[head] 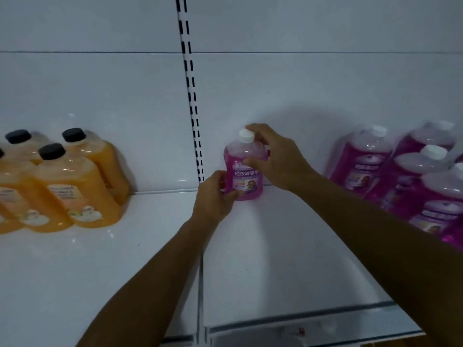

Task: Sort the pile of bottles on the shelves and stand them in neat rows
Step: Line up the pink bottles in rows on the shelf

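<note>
Both hands (240, 176) hold one pink bottle (244, 169) upright at shelf (150, 246) back. Orange row (62, 181) 9 o'clock, pink row (413, 176) 3 o'clock stand sorted; pile unseen.

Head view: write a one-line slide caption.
Both hands stand a pink bottle upright at the shelf back, between orange and pink rows.

This looks like a shop aisle. White metal shelves (75, 259) back onto flat white panels, with a slotted upright rail (191, 96) between two bays, the kind used for retail display. Identical orange bottles (75, 186) with black caps crowd the left bay, and matching pink bottles (411, 176) with white caps and printed labels fill the right edge.
</note>
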`<state>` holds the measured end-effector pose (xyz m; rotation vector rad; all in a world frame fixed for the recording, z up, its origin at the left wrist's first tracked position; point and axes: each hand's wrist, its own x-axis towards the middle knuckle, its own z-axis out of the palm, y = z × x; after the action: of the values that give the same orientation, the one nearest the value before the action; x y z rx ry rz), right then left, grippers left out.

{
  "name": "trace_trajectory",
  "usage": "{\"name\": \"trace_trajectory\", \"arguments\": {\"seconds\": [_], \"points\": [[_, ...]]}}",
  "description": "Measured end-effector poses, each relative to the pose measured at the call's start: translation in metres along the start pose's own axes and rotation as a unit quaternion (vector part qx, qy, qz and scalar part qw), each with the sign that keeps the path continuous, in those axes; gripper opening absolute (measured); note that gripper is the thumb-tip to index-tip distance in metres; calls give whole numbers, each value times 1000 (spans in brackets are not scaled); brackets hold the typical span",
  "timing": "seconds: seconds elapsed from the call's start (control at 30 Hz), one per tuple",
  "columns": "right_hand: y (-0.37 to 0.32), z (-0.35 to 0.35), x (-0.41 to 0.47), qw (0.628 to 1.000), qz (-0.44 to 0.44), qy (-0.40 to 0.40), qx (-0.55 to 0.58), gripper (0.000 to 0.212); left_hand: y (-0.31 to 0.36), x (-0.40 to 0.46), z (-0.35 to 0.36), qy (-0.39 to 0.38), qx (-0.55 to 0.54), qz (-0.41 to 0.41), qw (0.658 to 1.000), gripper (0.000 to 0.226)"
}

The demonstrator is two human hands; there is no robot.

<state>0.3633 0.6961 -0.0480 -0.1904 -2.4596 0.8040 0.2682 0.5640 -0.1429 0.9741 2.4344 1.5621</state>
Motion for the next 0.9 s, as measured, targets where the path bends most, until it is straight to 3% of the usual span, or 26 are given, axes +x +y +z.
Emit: {"name": "trace_trajectory", "arguments": {"seconds": [0.43,0.6,0.73,0.9], "points": [[13,15,13,998,-4,30,-59,69,4,-5,0,68,60,-37,995,47],[16,-16,-4,994,30,13,-105,75,20,-20,10,120,71,68,988,29],[33,-70,-27,977,79,52,-190,66,50,-21,54,37,5,130,991,21],[50,-134,-51,937,139,74,-313,53,84,-15,116,-106,-3,117,988,53]]}}
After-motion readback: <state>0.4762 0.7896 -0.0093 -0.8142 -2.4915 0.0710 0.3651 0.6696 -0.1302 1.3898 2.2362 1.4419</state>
